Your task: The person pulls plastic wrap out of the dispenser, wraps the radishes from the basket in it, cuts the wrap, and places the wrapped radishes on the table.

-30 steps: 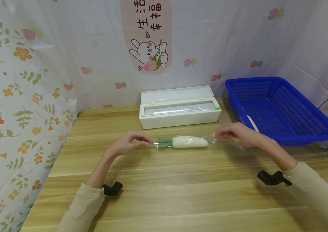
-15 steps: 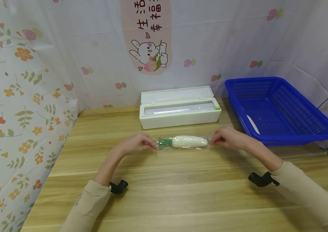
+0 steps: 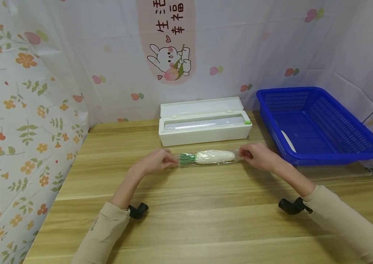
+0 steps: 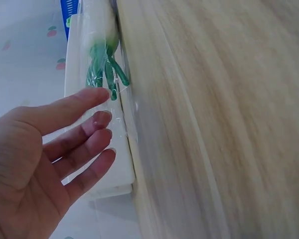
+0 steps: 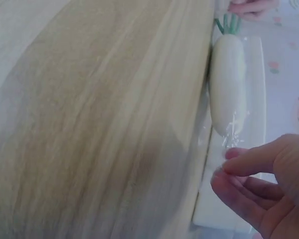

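A white radish (image 3: 215, 156) with green leaf stubs (image 3: 187, 158) lies sideways between my hands, wrapped in clear plastic film (image 3: 212, 164). At the leafy end, my left hand (image 3: 156, 161) touches the film with loosely bent fingertips. The left wrist view shows a gap between its thumb (image 4: 92, 99) and fingers (image 4: 92, 144). On the other side, my right hand (image 3: 259, 156) pinches the film between thumb and fingers, just past the radish's tip, as the right wrist view also shows. How the film closes underneath is hidden.
Behind the radish stands a long white box (image 3: 204, 136), its lid (image 3: 203, 107) raised, with a roll of film (image 3: 204, 124) inside. A blue plastic basket (image 3: 325, 128) at the right holds a white item (image 3: 288, 141). Patterned cloth (image 3: 107, 66) hangs behind the wooden table (image 3: 186, 220).
Both hands have come inward toward the radish's ends. The radish has shifted slightly toward the white box, and the film now lies closer along it.
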Available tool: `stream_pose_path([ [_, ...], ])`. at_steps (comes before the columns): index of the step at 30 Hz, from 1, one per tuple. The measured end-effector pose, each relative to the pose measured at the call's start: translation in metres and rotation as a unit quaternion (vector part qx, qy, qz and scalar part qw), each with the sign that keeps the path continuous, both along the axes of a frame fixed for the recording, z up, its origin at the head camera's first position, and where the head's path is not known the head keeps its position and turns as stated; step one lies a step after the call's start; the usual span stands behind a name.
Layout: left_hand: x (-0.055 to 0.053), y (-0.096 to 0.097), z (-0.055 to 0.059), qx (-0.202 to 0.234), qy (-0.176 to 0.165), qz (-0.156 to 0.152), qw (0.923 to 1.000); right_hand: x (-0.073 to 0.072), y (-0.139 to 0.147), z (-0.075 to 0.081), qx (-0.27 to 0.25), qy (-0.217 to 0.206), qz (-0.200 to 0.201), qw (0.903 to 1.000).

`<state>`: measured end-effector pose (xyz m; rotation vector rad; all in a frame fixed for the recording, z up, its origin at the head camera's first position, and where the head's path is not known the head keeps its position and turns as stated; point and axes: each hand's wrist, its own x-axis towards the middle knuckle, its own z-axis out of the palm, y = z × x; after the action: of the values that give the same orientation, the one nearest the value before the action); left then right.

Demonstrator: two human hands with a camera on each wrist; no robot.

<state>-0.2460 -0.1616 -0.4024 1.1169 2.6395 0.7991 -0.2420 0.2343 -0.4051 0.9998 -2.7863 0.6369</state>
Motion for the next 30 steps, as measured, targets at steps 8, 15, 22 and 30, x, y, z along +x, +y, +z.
stream_pose_path([
  [8,0.002,0.004,0.000,0.035,-0.010,0.062,0.9974,0.004,-0.003,-0.001,-0.016,0.031,-0.045,0.9984],
  [15,0.002,0.019,-0.001,0.040,0.039,0.103,0.9931,-0.001,-0.017,-0.006,-0.005,0.031,-0.035,0.9989],
  [22,0.001,0.036,-0.004,-0.049,0.031,0.078,0.9953,-0.005,-0.028,-0.010,0.069,-0.005,0.004,0.9976],
  [30,0.000,0.040,-0.005,-0.083,0.009,0.063,0.9945,-0.014,-0.031,-0.014,0.069,-0.028,0.023,0.9969],
])
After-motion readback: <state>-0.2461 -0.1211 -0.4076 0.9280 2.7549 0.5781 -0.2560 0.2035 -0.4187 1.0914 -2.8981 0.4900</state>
